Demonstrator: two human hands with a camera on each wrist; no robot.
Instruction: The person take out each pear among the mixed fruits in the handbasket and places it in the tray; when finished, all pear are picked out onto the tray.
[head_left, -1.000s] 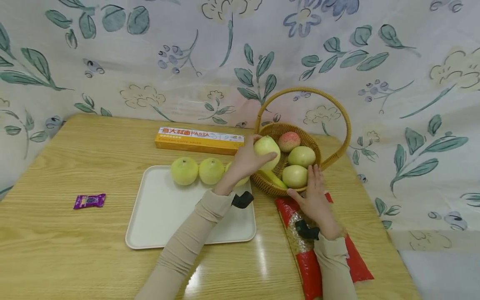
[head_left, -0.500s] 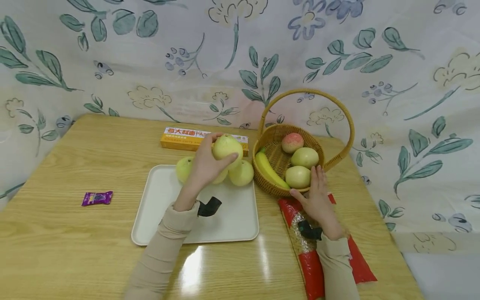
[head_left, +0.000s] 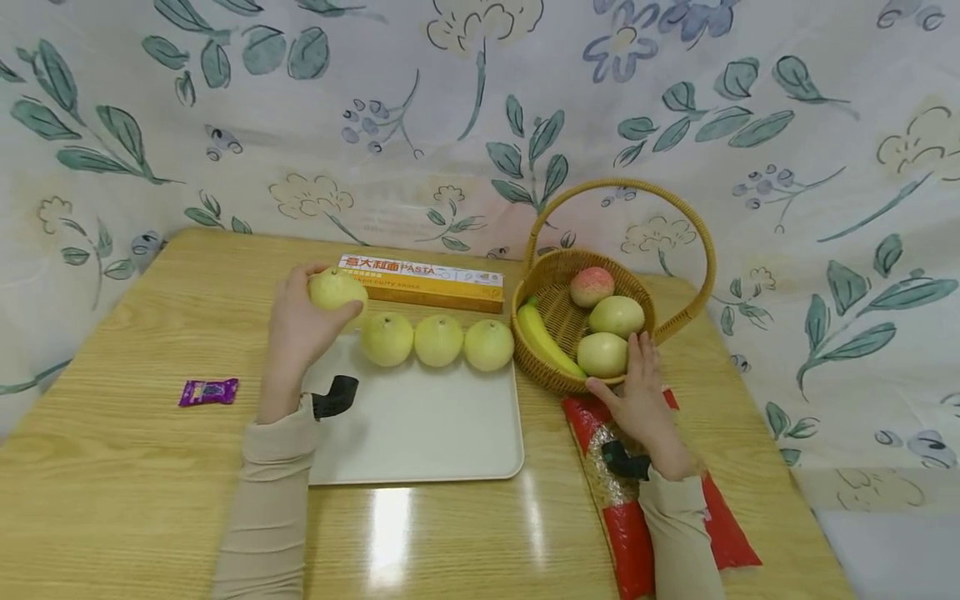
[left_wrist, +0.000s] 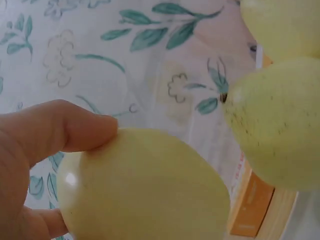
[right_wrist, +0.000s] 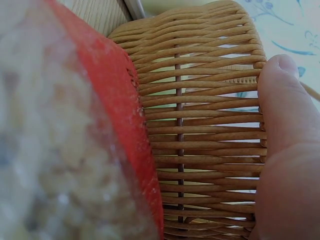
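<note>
In the head view my left hand [head_left: 296, 333] holds a yellow-green pear-like fruit [head_left: 335, 292] over the tray's back left corner. Up close in the left wrist view, the thumb presses on top of that fruit [left_wrist: 145, 185]. A row of three similar fruits [head_left: 438, 340] lies along the back of the white tray [head_left: 420, 433]. My right hand [head_left: 641, 408] rests against the near right rim of a wicker basket [head_left: 547, 367], fingers fairly straight. Its thumb [right_wrist: 287, 105] lies along the rim. In the basket are a banana [head_left: 547, 342], a peach [head_left: 592, 287] and two pale green oval fruits [head_left: 617, 316].
An orange pasta box [head_left: 435, 285] lies behind the tray. Below the right forearm is a red and clear bag [head_left: 630, 525] of grain-like contents. A purple wrapped snack [head_left: 208, 392] sits left of the tray. The basket's tall handle [head_left: 705, 250] arches above it; a floral cloth hangs behind.
My left hand has carried the pear-like fruit from above the basket leftward across the row to the tray's left side. The right hand has stayed at the basket rim.
</note>
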